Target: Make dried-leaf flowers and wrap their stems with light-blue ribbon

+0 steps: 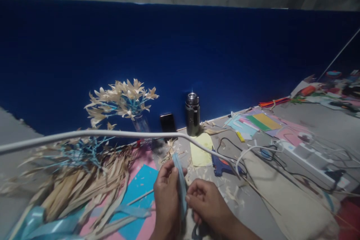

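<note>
My left hand (168, 193) is closed on a light-blue ribbon strip (180, 183), pinching it between thumb and fingers so that it stands nearly upright. Just beyond its top end shows a cream dried-husk flower (171, 146); whether the two are joined is unclear. Curled beside the strip's right edge is my right hand (206, 198), thumb against fingers; what lies in that pinch is hidden. Below it pokes out a dark loop (196, 231), mostly covered. To the left, more light-blue ribbon (56, 228) lies by dried husks (92, 191) and a blue sheet (140, 183).
A white cable (112, 134) crosses the view ahead of my hands. Behind stand a flower vase (142, 123), a phone (167, 122) and a metal flask (192, 114). Rightward lie a blue glue gun (222, 165), a cloth roll (287, 195) and a power strip (315, 165).
</note>
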Available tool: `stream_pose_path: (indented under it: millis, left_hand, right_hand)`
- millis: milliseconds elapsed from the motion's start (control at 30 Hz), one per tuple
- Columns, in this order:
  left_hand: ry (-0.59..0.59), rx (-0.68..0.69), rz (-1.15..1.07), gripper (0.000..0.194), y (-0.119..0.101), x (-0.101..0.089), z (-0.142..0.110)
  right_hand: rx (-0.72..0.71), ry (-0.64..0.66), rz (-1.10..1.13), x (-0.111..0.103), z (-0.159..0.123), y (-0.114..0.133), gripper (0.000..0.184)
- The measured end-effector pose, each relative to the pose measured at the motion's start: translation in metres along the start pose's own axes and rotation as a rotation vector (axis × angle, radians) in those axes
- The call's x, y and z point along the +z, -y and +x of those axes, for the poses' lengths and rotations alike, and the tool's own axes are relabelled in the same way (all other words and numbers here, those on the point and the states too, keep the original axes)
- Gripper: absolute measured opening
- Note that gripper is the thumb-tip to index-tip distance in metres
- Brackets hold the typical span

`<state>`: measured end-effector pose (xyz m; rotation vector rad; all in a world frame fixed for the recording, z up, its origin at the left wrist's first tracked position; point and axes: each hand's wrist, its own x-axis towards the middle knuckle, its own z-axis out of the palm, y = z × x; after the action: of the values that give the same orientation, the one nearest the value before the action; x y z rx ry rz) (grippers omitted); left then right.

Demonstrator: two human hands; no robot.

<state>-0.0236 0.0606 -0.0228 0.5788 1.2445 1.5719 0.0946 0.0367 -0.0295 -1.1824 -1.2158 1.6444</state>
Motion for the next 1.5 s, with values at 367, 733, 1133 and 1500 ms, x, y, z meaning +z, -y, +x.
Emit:
stream_pose_path:
  millis: [367,733,1133,1500]
  left_hand:
    - [-0.004,-0.199,-0.164,0.011,-0.024,0.011,0.006]
    - [-0.034,-0.147,-0.178,0.01,-0.023,0.014,0.004]
    - [-0.018,-0.141,-0.109,0.02,-0.009,0.006,0.013]
    - [-0.041,-0.194,-0.126,0.02,-0.012,0.009,0.01]
  right_hand:
    - [-0.067,-0.014,-0.033,-0.007,-0.01,0.005,0.026]
    - [-0.013,0.02,-0.088,-0.002,-0.01,-0.01,0.02]
    - [-0.329,-0.077,-0.515,-0.01,-0.011,-0.026,0.01]
    - [-0.65,-0.172,-0.638,-0.018,-0.013,-0.03,0.015]
